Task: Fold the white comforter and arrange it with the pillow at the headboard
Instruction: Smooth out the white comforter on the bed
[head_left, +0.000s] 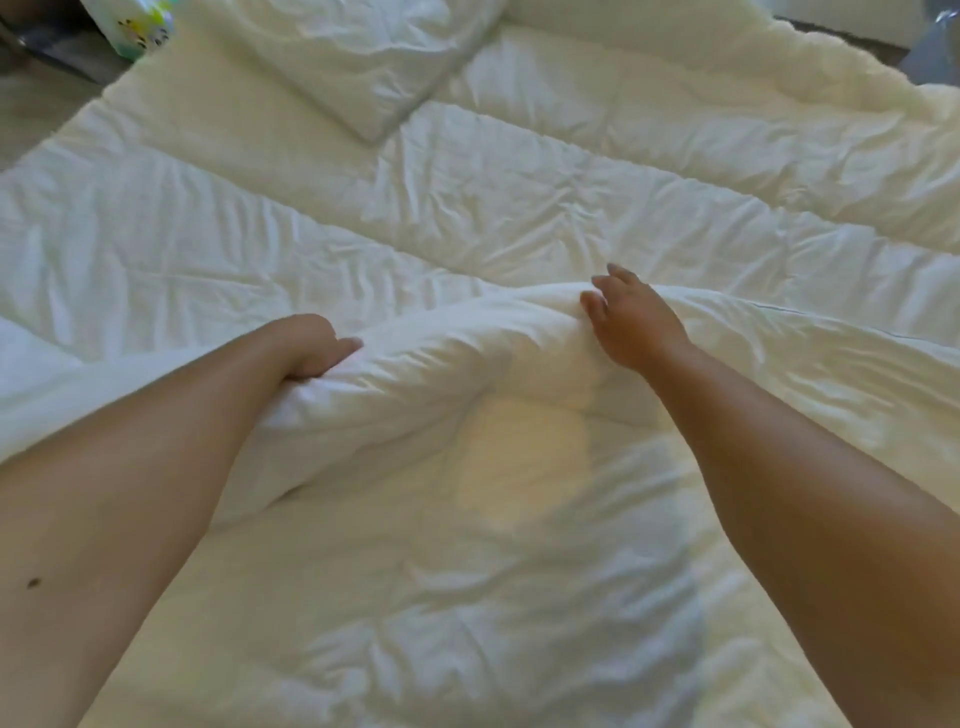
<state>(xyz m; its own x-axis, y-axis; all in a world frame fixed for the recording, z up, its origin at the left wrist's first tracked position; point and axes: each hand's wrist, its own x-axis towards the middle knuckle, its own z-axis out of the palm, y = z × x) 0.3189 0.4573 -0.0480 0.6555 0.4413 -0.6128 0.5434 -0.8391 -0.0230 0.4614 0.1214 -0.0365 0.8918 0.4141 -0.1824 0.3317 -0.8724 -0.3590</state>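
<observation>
1. Here, a white-and-green package (136, 26) sat at the far left corner, off the bed.
2. The left hand (311, 347) clenched a bunched fold of the white comforter (467, 208), which lay spread over the whole bed.
3. The pillow (358, 57) rested on the comforter at the far end.
4. The right hand (631, 322) lay loose-fingered on the raised fold, grasping nothing.

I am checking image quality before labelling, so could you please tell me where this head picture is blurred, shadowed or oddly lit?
Head view: soft throughout; the near comforter is smeared, with a warm yellowish patch and a greyish shadow beside it; the left hand and right hand are only fairly sharp; the pillow is evenly lit; wide-angle bending shows at the edges.
</observation>
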